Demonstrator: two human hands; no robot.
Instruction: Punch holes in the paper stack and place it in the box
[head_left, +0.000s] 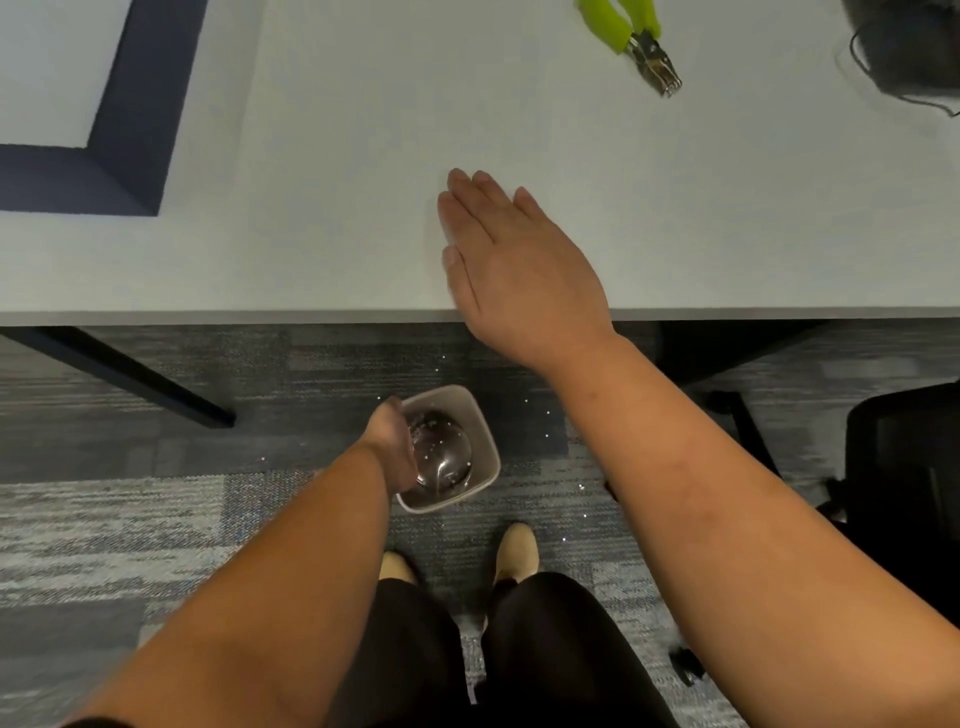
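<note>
My right hand lies flat on the white table near its front edge, fingers stretched out and holding nothing. Below the table edge, my left hand grips the left rim of a small grey waste bin with a clear liner and white paper dots inside. The green-handled hole punch lies on the table at the far right. A dark blue box stands at the far left of the table, with a white sheet surface showing inside it.
White paper dots are scattered on the grey carpet around the bin. A black device with a cable sits at the table's far right corner. A black chair stands to the right. Black table legs run under the table on the left.
</note>
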